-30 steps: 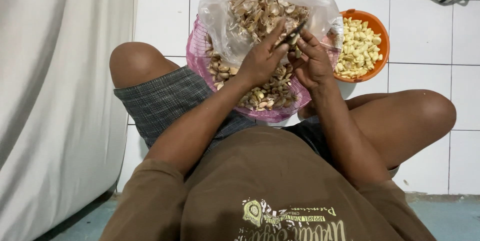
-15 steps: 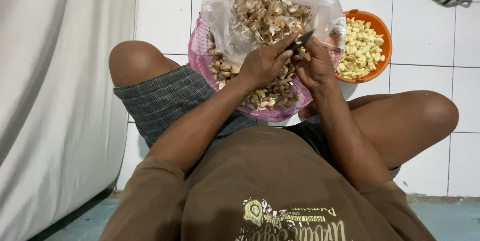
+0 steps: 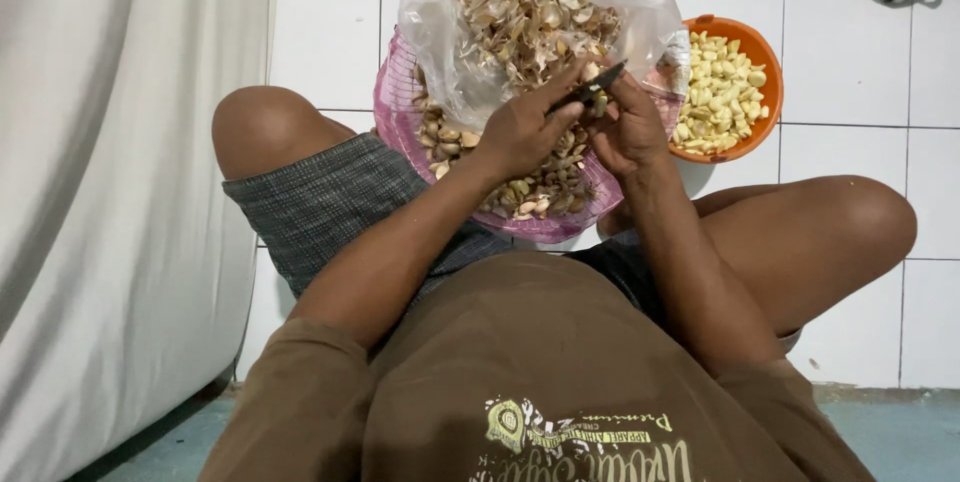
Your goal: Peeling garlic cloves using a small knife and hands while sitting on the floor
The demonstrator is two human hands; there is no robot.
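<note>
Here, upper centre of frame, I see both hands meeting over a pink basket (image 3: 400,122).
Left hand (image 3: 520,132): closed around a small dark knife (image 3: 592,88).
Knife axis: slants up-right toward the right hand.
Right hand (image 3: 628,127): pinching a garlic clove (image 3: 597,102), touching the blade.
Nearer: both equally.

Home floor; white tiles (image 3: 330,32); curtain (image 3: 110,192)

left hand (image 3: 520,132) – knife (image 3: 590,90) | right hand (image 3: 630,127) – garlic clove (image 3: 597,105) | pink basket (image 3: 395,102)
</note>
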